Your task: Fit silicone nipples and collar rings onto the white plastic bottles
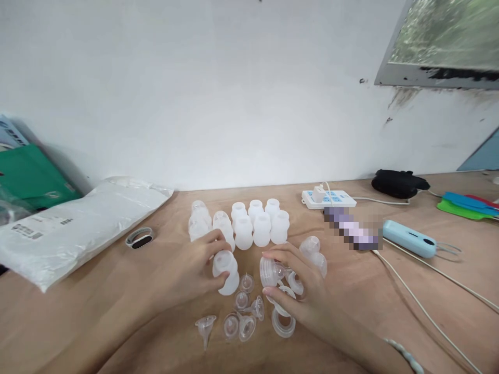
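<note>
My left hand (pixel 195 272) is wrapped round a translucent white silicone cup (pixel 226 272) standing on the wooden table (pixel 117 311). My right hand (pixel 300 291) pinches a ribbed clear round part (pixel 268 271) just to the right of that cup. Behind my hands stands a cluster of several similar white cups (pixel 253 223). In front of them lie several small clear funnel-shaped pieces (pixel 244 314) and a clear ring (pixel 283 323).
A white plastic bag (pixel 74 228) and a green box (pixel 31 179) lie at the left, with a wristband (pixel 139 238) beside the bag. At the right are a power strip (pixel 328 198), a black object (pixel 397 183), a light blue device (pixel 409 239) and white cables (pixel 429 311).
</note>
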Demonstrator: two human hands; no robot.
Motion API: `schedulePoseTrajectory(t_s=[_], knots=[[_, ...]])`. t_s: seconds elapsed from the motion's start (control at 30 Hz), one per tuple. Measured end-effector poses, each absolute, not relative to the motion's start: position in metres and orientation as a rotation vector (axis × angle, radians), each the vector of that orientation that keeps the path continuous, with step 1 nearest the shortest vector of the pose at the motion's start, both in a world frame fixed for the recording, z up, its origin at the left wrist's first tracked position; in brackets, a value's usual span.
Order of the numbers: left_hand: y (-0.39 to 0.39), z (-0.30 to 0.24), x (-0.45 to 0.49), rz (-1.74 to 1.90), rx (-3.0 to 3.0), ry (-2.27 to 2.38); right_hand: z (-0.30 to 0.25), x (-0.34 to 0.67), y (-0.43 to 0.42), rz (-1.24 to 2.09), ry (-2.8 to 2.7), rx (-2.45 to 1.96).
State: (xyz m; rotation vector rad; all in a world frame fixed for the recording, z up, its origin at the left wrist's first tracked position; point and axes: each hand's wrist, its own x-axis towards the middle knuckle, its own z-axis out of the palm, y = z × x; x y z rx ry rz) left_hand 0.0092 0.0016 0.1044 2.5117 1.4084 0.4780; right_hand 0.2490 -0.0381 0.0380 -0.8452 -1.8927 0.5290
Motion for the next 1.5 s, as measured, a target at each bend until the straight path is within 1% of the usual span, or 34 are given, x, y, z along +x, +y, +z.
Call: schedulePoseTrajectory(t_s=[0.1, 0.23, 0.33, 0.4, 0.57, 0.7, 0.83, 0.93, 1.07, 1.2, 1.33, 1.5], knots=[[-0.003, 0.080, 0.005, 0.533, 2.384, 1.292, 0.039, 0.249, -0.038, 0.548, -1.893, -0.855], [-0.007, 0.043, 0.004, 0.756, 1.945, 1.251, 0.039, 0.248, -0.038, 0.555, -1.894, -0.869], [-0.008, 0.015, 0.004, 0.764, 1.776, 1.183, 0.038, 0.249, -0.038, 0.538, -1.894, -0.871], [-0.008, 0.007, 0.003, 0.753, 1.754, 1.166, 0.037, 0.249, -0.037, 0.524, -1.897, -0.884], [-0.014, 0.020, 0.000, 0.796, 1.822, 1.069, 0.035, 0.250, -0.036, 0.486, -1.913, -0.872], [-0.022, 0.030, 0.000, 0.745, 1.824, 1.082, 0.035, 0.250, -0.035, 0.507, -1.925, -0.836], [-0.025, 0.030, 0.002, 0.677, 1.699, 0.989, 0.037, 0.249, -0.037, 0.559, -1.963, -0.749], [-0.025, 0.027, 0.002, 0.671, 1.552, 0.944, 0.038, 0.248, -0.039, 0.529, -1.987, -0.692], [-0.026, 0.025, -0.001, 0.669, 1.534, 1.003, 0.037, 0.249, -0.040, 0.495, -2.011, -0.687], [-0.032, 0.029, 0.001, 0.758, 1.752, 1.191, 0.036, 0.249, -0.040, 0.503, -2.012, -0.858], [-0.042, 0.033, 0.007, 0.800, 2.037, 1.272, 0.036, 0.249, -0.042, 0.678, -1.973, -1.096], [-0.044, 0.033, 0.010, 0.816, 1.990, 1.335, 0.045, 0.257, -0.042, 1.066, -1.951, -1.071]])
